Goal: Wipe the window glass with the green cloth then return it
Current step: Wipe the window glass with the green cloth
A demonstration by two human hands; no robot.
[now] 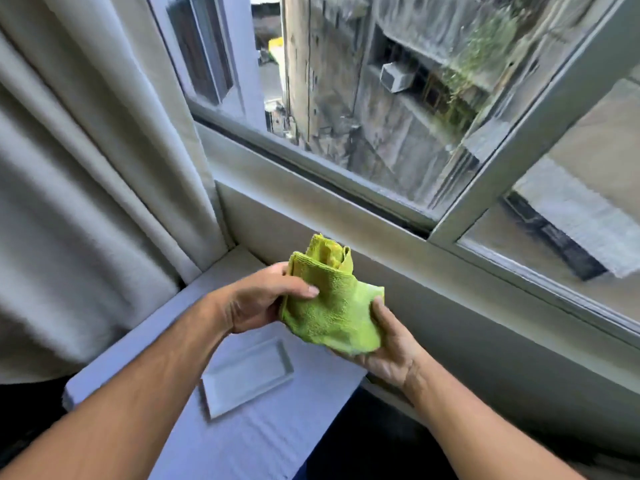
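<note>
I hold a bunched green cloth (334, 306) between both hands, in front of the wall under the window. My left hand (258, 301) grips its left side with the thumb on top. My right hand (389, 341) cups it from below and from the right. The window glass (363, 81) fills the upper middle and right, above the hands, with a grey frame (540, 105) splitting it into panes. A building and an air conditioner show through the glass. Neither hand touches the glass.
A white rectangular tray (247, 374) lies on a white-covered surface (242, 441) below my hands. A beige curtain (86, 168) hangs at the left. The grey sill (311, 188) and wall run diagonally under the window. Dark floor shows at the lower right.
</note>
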